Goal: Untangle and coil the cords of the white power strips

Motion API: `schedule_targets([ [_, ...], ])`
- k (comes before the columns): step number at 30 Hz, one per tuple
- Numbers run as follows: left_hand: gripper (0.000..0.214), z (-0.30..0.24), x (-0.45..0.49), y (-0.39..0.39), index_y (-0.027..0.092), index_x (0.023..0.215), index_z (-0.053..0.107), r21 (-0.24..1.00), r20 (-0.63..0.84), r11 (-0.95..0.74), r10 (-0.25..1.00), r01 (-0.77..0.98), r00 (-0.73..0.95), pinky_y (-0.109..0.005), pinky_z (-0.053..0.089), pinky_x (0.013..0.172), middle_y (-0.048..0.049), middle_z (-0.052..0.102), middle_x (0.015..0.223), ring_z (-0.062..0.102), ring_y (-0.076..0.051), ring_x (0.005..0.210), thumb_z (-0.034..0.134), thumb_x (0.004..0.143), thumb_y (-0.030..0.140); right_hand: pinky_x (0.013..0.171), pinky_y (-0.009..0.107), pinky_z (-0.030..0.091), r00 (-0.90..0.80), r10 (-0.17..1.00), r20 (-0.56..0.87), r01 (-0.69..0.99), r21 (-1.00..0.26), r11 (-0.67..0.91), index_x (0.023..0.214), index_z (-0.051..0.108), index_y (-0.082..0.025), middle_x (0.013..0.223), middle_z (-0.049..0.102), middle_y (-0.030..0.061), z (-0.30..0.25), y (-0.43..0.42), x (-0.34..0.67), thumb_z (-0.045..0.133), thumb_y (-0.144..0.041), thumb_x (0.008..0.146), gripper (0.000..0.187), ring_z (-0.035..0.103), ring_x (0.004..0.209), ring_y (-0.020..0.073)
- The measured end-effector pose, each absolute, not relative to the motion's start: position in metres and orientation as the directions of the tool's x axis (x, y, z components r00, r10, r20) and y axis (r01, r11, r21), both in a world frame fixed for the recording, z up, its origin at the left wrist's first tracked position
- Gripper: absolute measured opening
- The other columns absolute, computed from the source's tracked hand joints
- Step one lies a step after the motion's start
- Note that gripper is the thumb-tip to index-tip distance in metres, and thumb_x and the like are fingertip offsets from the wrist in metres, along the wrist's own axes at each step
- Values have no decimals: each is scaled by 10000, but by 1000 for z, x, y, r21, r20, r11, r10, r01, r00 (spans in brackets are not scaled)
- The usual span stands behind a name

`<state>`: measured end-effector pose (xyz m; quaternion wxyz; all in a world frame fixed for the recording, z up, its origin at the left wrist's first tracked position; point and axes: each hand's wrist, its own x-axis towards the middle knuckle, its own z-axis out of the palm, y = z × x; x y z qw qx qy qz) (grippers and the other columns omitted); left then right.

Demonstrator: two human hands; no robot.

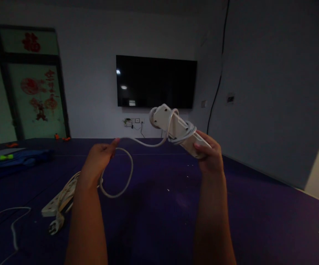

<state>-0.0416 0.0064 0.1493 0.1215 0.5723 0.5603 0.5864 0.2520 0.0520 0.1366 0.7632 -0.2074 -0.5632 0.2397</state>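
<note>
My right hand [210, 152] is closed round the near end of a white power strip [173, 127] held up at chest height, its far end tilted up and left. Its white cord [126, 173] is wound a few turns round the strip's body. From there the cord runs left to my left hand [100, 158], which pinches it between thumb and fingers, and a loop hangs below that hand. Both forearms reach up from the bottom of the view.
A second white power strip [58, 200] with its plug [55, 226] lies on the dark purple floor [162, 206] at lower left, next to a loose white cable [13, 221]. A blue bundle [16, 158] lies far left. A black TV [156, 81] hangs on the wall ahead.
</note>
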Motion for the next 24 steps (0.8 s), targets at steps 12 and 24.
schedule_targets([
  [12, 454, 163, -22, -10, 171, 406, 370, 660, 658, -751, 582, -5, -477, -230, 290, 454, 59, 358, 405, 331, -55, 409, 616, 739, 358, 674, 340, 474, 154, 642, 751, 473, -626, 620, 922, 718, -179, 847, 708, 70, 130, 63, 246, 672, -254, 558, 375, 628, 735, 206],
  [24, 267, 155, -68, 5, 156, 444, 484, 830, 315, -556, 414, 37, -854, -211, 298, 429, 68, 418, 372, 385, -76, 416, 648, 645, 216, 484, 265, 413, 164, 711, 684, -97, -706, 701, 749, 729, -221, 684, 686, 34, 131, 40, 277, 581, -220, 523, 271, 589, 561, 158],
])
